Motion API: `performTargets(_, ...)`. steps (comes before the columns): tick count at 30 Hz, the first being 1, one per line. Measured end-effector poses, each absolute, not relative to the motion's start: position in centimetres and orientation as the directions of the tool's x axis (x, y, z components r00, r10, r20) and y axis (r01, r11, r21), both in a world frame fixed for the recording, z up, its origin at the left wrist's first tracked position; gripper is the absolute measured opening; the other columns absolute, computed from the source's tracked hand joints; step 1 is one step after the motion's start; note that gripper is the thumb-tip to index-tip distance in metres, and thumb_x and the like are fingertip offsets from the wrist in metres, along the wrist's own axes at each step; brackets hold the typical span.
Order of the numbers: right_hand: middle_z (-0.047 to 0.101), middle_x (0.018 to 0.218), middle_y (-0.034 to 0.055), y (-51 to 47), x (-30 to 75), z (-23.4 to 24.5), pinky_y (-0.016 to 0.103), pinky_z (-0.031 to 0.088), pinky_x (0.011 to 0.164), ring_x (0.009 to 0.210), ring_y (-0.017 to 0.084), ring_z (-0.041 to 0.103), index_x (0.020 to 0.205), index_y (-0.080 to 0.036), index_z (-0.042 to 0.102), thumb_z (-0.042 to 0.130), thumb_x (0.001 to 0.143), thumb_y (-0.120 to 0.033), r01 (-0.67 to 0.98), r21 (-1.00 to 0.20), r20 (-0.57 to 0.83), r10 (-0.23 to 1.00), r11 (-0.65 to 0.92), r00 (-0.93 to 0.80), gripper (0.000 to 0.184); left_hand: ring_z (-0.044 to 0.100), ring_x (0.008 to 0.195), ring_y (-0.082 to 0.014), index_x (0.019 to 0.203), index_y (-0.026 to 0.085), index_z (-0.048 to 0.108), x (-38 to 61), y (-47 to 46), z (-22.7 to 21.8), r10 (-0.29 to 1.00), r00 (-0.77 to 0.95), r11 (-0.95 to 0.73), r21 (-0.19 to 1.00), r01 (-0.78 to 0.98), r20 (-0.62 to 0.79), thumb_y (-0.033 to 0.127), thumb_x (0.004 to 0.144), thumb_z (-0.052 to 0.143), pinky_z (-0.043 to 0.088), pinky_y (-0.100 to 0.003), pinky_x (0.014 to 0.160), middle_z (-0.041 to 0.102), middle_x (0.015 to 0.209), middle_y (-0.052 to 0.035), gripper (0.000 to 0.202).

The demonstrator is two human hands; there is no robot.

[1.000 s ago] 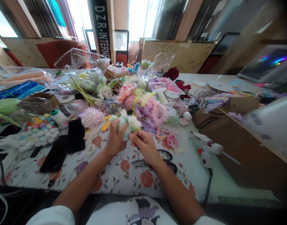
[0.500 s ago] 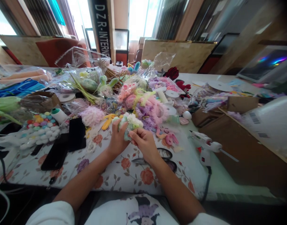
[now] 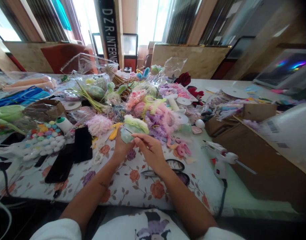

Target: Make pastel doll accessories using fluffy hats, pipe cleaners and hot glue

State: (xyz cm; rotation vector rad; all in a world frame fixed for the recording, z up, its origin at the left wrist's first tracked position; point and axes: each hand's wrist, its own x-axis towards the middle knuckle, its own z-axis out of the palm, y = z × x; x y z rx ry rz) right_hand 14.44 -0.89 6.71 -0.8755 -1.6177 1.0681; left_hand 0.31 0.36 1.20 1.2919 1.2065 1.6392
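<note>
Head view: a soft green and cream ball is held above the flowered cloth, near the middle.
The left hand grasps its left side, apparently to keep it steady, while the right hand pinches its near side; I cannot tell exactly which part. The scissors lie partly under the right forearm, and the glue gun rests farther right, probably for easy reach.

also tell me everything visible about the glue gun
The glue gun is white, plastic-looking, with a red trigger-like part and a pale stick at its rear. It rests unheld on the table beside the cardboard box, nozzle toward the far left, dark cord running from its grip to the near edge.
</note>
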Motion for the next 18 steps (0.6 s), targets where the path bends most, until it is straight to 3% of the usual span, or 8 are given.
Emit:
performTargets(1, 0.069, 0.08, 0.0041, -0.6, 14.8, 6.6, 0.026, 0.048, 0.058, 0.067, 0.015, 0.061, 0.099, -0.021, 0.069, 0.055, 0.089, -0.042, 0.048, -0.93, 0.349, 0.914, 0.366, -0.205, 0.027, 0.06, 0.105, -0.0268, 0.121, 0.02, 0.049, 0.0, 0.4, 1.5, 0.973, -0.183, -0.179, 0.964, -0.196, 0.143, 0.036, 0.071, 0.071, 0.051, -0.046, 0.091, 0.061, 0.111, -0.0092, 0.056)
performTargets(3, 0.069, 0.078, 0.0048, 0.1, 15.6, 6.2, 0.028, 0.05, 0.061, 0.067, 0.016, 0.061, 0.098, -0.02, 0.069, 0.056, 0.088, -0.043, 0.069, -0.931, 0.357, 0.933, 0.359, -0.048, 0.028, 0.063, 0.1, -0.0252, 0.118, 0.021, 0.052, -0.6, 0.4, 2.0, 0.996, -0.038, 0.047, 0.869, -0.493, -0.076, 0.037, 0.074, 0.068, 0.056, -0.042, 0.083, 0.064, 0.108, -0.0082, 0.05)
performTargets(6, 0.069, 0.096, 0.0089, 1.1, 16.8, 5.1, 0.034, 0.053, 0.072, 0.083, 0.021, 0.064, 0.109, -0.019, 0.064, 0.063, 0.082, -0.044, 0.114, -0.926, 0.362, 0.932, 0.36, -0.006, 0.037, 0.064, 0.098, -0.024, 0.115, 0.022, 0.055, -1.1, 0.4, 2.2, 0.97, 0.057, 0.214, 0.727, -0.652, -0.235, 0.037, 0.073, 0.07, 0.059, -0.036, 0.073, 0.065, 0.111, -0.0075, 0.046)
performTargets(10, 0.055, 0.134, 0.0119, 1.5, 17.2, 3.6, 0.044, 0.043, 0.101, 0.121, 0.028, 0.052, 0.133, -0.023, 0.048, 0.075, 0.072, -0.043, 0.185, -0.891, 0.377, 0.902, 0.416, -0.212, 0.07, 0.067, 0.088, -0.0235, 0.115, 0.02, 0.058, -0.7, 0.3, 1.9, 0.944, 0.136, 0.313, 0.691, -0.651, -0.301, 0.041, 0.074, 0.07, 0.06, -0.034, 0.065, 0.067, 0.109, -0.0089, 0.048)
performTargets(18, 0.059, 0.129, 0.0112, 1.0, 16.9, 2.0, 0.042, 0.043, 0.101, 0.117, 0.028, 0.055, 0.131, -0.02, 0.05, 0.072, 0.074, -0.047, 0.195, -0.934, 0.26, 0.944, 0.299, -0.203, 0.067, 0.066, 0.096, -0.0285, 0.117, 0.016, 0.062, -0.1, -0.4, 1.6, 0.971, 0.171, 0.232, 0.844, -0.484, -0.169, 0.04, 0.074, 0.071, 0.057, -0.035, 0.077, 0.07, 0.104, -0.0088, 0.05)
